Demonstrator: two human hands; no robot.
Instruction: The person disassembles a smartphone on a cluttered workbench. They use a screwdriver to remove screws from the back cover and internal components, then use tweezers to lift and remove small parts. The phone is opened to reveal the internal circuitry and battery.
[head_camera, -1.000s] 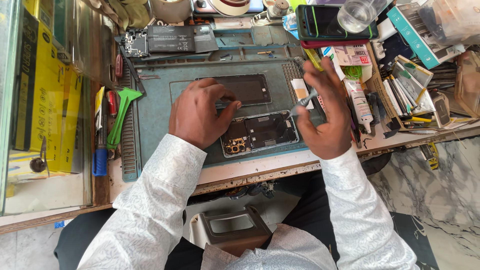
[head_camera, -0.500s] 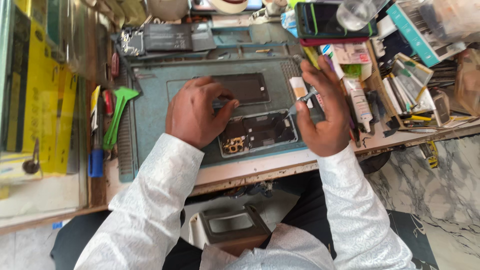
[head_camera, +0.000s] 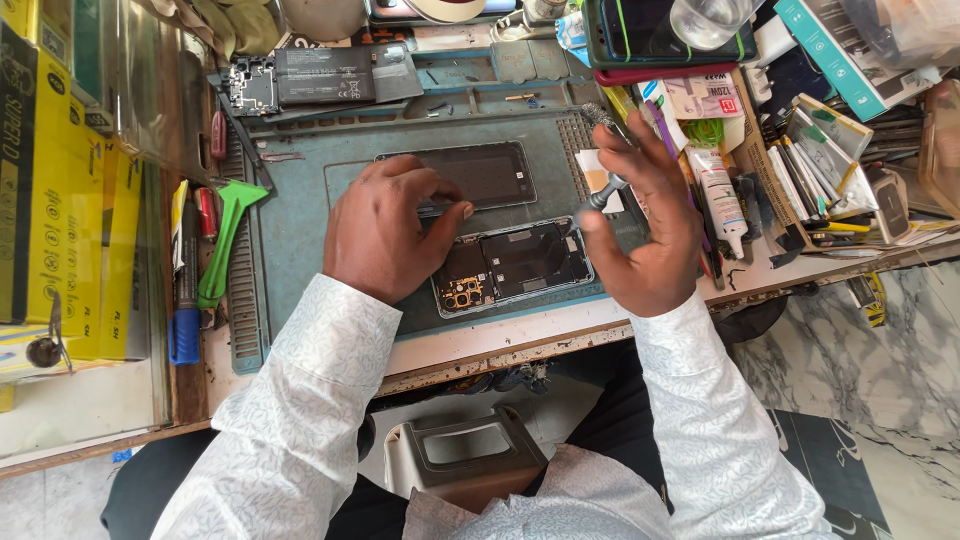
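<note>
- Cluttered repair bench w/ a blue-grey work mat, seen from above; marble floor at right edge.
- Far left: yellow boxes stacked upright, then a green plastic pry tool and a blue-handled tool lying along the mat's left rim.
- Top left of mat: a small circuit board beside a flat black battery.
- Left hand rests on the mat, fingers bent and drawn close, tips pressing near the top-left edge of the opened phone; thumb reaches toward it. Whether it pinches a small part I can't tell, view too coarse.
- Opened phone lies flat at mat's front centre, long axis running left-right, camera cluster at its left end, insides facing up. It sits betw. both hands, just right of the left hand and just left of the right.
- Detached dark screen panel lies just behind it, parallel, partly under the left fingers.
- Right hand holds a slim metal screwdriver in a narrow grip, thumb and forefinger round the shaft; tip points down-left at the phone's top-right corner, close to touching. Right hand is the nearer to that corner.
- Right of that: a white glue tube, and an open tray crammed w/ tweezers, pens and small tools.
- Top right: a dark phone w/ a clear glass cup standing on it.
</note>
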